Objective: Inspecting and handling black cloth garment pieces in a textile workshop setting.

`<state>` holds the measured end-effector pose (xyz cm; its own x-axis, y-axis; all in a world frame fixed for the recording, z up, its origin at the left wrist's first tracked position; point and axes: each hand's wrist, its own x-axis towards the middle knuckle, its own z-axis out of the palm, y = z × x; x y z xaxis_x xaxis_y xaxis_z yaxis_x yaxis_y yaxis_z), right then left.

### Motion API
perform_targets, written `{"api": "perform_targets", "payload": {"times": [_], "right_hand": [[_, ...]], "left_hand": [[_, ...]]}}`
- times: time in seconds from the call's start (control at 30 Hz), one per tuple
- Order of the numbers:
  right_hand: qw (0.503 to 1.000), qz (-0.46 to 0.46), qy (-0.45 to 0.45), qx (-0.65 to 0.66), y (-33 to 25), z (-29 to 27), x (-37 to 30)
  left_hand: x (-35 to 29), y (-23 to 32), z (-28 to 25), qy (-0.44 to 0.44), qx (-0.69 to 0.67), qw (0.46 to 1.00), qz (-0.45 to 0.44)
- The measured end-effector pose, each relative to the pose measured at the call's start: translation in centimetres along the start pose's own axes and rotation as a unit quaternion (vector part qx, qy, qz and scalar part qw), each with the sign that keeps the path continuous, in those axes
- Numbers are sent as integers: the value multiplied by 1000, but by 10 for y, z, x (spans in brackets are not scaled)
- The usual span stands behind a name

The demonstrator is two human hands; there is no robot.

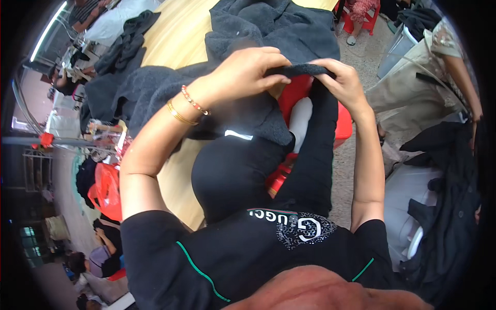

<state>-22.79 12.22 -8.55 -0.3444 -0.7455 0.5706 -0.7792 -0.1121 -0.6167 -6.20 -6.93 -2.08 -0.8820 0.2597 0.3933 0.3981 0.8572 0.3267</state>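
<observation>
A dark grey fleece garment (181, 93) is draped across the table edge and over my lap. My left hand (253, 72) pinches one end of a narrow strip of the dark cloth (302, 70). The other end is gripped between the thumb and fingers of my right hand (341, 82). Between the two hands the strip is stretched in a slight arch, raised above my knees. A small white label (238, 135) lies at the garment's lower edge, by my thigh. Whether the strip joins the large garment is hard to make out.
A light wooden table (178, 44) bears more dark fleece (268, 26). Below my hands is a red stool (343, 124). Dark clothes hang over a pale bin (398, 191) at right, near a standing person's arm (462, 82). A red plastic bag (107, 191) is at left.
</observation>
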Motion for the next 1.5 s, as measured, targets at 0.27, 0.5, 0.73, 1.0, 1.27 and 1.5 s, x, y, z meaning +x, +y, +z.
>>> {"api": "perform_targets", "payload": {"times": [0.27, 0.5, 0.73, 1.0, 1.27, 1.5], "right_hand": [[949, 177, 81, 250, -88, -92, -52], [835, -28, 511, 200, -167, -171, -107], [845, 83, 453, 273, -242, -254, -144], [901, 140, 401, 86, -188, -250, -117], [945, 206, 242, 70, -158, -168, -29], [907, 186, 214, 312, -173, -234, -38]], "left_hand": [[-46, -75, 6, 107, 137, 976, -129], [15, -95, -25, 353, 19, 904, -239], [57, -128, -24, 246, -8, 937, -246], [132, 9, -30, 154, -148, 977, -22], [183, 121, -51, 57, -241, 946, 211], [165, 101, -32, 80, -103, 988, 80]]}}
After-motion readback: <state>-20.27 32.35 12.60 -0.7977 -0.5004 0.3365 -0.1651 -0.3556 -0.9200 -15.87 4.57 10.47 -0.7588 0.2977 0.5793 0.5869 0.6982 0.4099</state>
